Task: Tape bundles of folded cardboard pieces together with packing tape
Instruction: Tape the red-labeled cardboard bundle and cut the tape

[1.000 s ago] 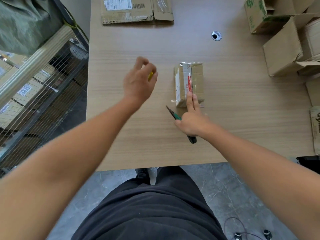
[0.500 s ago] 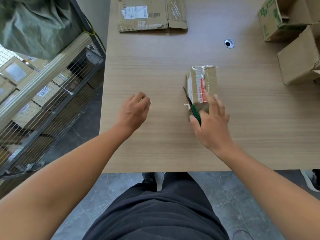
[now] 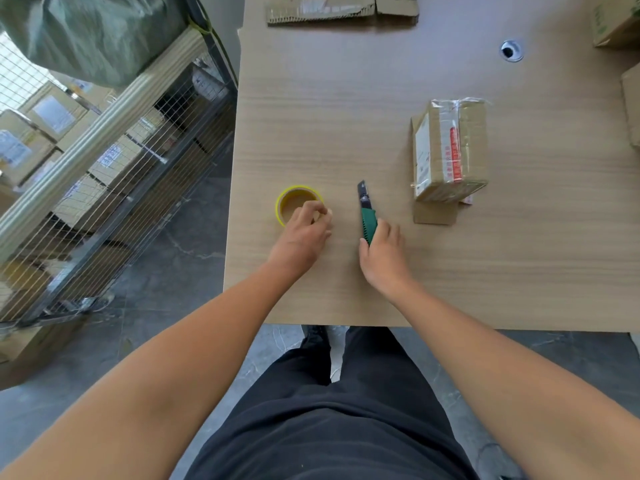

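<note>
- Your right hand (image 3: 384, 259) has come back off the bundle to the near part of the desk (image 3: 311, 116). Its grip is closed round the green handle of the knife (image 3: 367, 216), which lies low over the desk with its blade end pointing far. I cannot tell whether the knife already rests on the surface.
- Your left hand (image 3: 304, 233) was raised a second ago and is now down near the left edge. Its fingers curl over the near rim of the tape (image 3: 297, 201), and the roll sits flat on the desk.
- No strand of tape can be seen running from the roll to the bundle, so the strip looks cut.
- The bundle (image 3: 450, 150) lies right of centre, further off than both hands and well apart from them. Nothing touches it now. Clear tape wraps its length, with loose film at its far end, and a small cardboard flap sticks out beneath its near end.
- I read this as one bundle finished, with both tools being put down.
- More flat cardboard (image 3: 339, 10) waits at the far edge, probably the next stock to fold and tape. Mind the blade end when you reach past it.
</note>
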Motion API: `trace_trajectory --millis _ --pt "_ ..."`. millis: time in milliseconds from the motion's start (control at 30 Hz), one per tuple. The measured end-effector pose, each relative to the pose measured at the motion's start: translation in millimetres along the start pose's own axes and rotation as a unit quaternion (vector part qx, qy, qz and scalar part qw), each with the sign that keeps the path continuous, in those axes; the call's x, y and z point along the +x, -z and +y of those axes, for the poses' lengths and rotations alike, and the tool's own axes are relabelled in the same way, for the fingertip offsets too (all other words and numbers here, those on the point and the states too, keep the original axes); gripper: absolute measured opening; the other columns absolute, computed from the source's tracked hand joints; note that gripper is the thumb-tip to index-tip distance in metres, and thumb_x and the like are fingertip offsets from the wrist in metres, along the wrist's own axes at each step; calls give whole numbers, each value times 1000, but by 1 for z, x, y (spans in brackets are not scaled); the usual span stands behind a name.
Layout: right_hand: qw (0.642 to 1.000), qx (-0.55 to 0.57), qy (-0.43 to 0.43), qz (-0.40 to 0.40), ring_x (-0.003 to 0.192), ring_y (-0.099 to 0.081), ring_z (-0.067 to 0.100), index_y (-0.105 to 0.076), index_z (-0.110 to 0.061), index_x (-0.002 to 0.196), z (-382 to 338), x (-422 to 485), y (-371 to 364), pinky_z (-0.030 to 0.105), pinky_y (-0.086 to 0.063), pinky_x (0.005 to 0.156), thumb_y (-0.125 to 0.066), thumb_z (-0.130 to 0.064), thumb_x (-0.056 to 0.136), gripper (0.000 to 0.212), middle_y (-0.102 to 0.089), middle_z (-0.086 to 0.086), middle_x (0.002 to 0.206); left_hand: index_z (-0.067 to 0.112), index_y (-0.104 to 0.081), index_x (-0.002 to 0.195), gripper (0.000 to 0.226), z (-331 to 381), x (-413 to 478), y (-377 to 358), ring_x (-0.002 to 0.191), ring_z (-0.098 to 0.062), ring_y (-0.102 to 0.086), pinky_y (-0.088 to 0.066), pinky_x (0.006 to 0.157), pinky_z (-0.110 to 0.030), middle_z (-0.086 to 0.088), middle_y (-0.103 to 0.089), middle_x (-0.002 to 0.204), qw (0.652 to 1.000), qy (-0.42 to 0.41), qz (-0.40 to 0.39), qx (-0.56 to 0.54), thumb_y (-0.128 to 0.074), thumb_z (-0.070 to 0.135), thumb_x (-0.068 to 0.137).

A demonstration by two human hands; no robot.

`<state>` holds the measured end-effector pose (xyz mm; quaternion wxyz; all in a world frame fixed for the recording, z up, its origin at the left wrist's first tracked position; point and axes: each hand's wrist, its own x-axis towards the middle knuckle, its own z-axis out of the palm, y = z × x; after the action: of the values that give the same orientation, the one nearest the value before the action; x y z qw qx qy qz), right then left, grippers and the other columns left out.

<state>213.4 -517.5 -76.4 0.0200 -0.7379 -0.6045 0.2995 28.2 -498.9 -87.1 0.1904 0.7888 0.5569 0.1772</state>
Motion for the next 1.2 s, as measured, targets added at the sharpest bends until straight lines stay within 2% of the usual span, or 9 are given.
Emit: trace_trajectory --millis 100,233,467,767,833,933,1033,1133,1200 --pt "1000 -11 18 10 124 -43 36 -35 -3 149 6 -5 -1 45 -38 106 -57 -35 101 62 -40 17 137 -1 -56 137 45 3 0 2 98 -41 -53 -46 100 -47 -24 -49 130 999 22 -49 8 -65 9 94" --pt "998 35 30 33 129 -38 33 -38 -7 151 17 -23 23 45 -34 111 -52 -39 102 60 -41 14 142 17 -33 156 60 13 6 13 121 -39 -38 -27 113 -44 -14 -33 146 991 72 -114 23 -55 29 100" --pt "951 162 93 247 127 -44 24 -50 -6 137 64 -34 110 25 -28 110 -46 -36 97 50 -52 11 133 16 -47 146 52 68 48 21 139 -30 -32 -23 117 -42 -4 -42 148 995 89 12 -39 -53 39 100" --pt "931 236 203 191 154 -21 26 -26 0 156 110 74 151 49 -21 125 -41 -38 102 67 -27 15 162 10 -23 159 66 166 142 -21 156 -21 -4 -6 127 -36 -5 -15 168 973 112 94 -179 -42 40 103" --pt "920 250 257 160 156 -16 27 -22 1 157 116 97 144 54 -20 125 -37 -42 106 68 -21 16 165 10 -24 158 63 162 152 -37 156 -22 -6 -10 126 -42 -7 -16 167 970 100 103 -197 -39 39 104" --pt "903 211 351 127 157 -11 27 -23 3 157 130 127 131 44 -15 127 -31 -50 108 73 -16 21 166 6 -37 153 59 147 158 -59 155 -30 -14 -20 122 -55 -15 -20 165 969 61 106 -215 -39 39 104" --pt "880 168 423 135 156 -14 29 -29 7 152 146 151 124 46 -18 125 -31 -59 104 82 -17 27 161 0 -50 140 66 128 163 -76 147 -50 -22 -24 118 -65 -31 -34 154 979 -69 134 -135 -42 53 101" --pt "860 112 482 125 143 -30 41 -36 11 147 158 173 135 49 -33 119 -30 -72 98 96 -21 19 152 0 -54 136 74 108 174 -82 138 -60 -30 -25 119 -60 -32 -46 144 975 -165 147 -30 -45 62 96" --pt "838 58 531 116 134 -34 43 -38 8 146 162 187 148 51 -40 113 -34 -75 95 98 -23 15 147 5 -56 136 71 102 179 -80 137 -55 -37 -33 116 -58 -27 -50 142 968 -202 151 0 -47 63 95"
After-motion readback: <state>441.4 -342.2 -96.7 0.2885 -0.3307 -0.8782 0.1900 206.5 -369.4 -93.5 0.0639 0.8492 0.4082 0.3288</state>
